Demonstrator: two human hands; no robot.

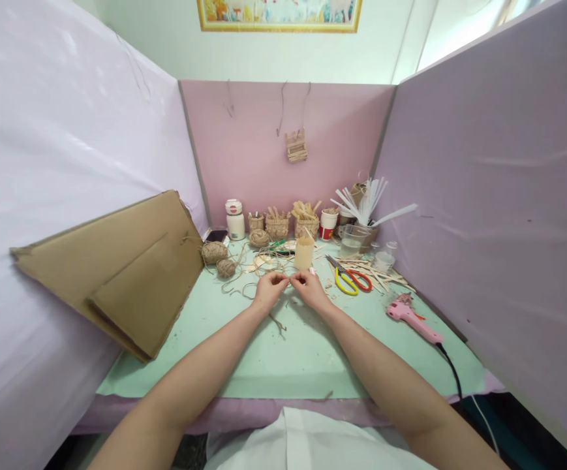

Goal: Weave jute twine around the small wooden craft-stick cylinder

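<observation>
My left hand (269, 290) and my right hand (309, 288) meet over the middle of the table, fingertips pinched and almost touching. Whatever lies between the fingers is too small to make out. Just beyond the right hand stands a small pale wooden cup-like holder (304, 253) with a thin stick poking out of its top. Loose brown twine (238, 281) curls on the table left of and behind my left hand. A short knotted scrap of twine (278, 324) lies below it, towards me.
To the right lie scissors with yellow and red handles (346, 279), thin wood strips (385, 274) and a pink glue gun (413, 320). Twine balls (214, 252) and leaning cardboard (141, 274) are at left. Baskets of sticks (306, 226), a cup (329, 224) and a white bottle (235, 220) line the back.
</observation>
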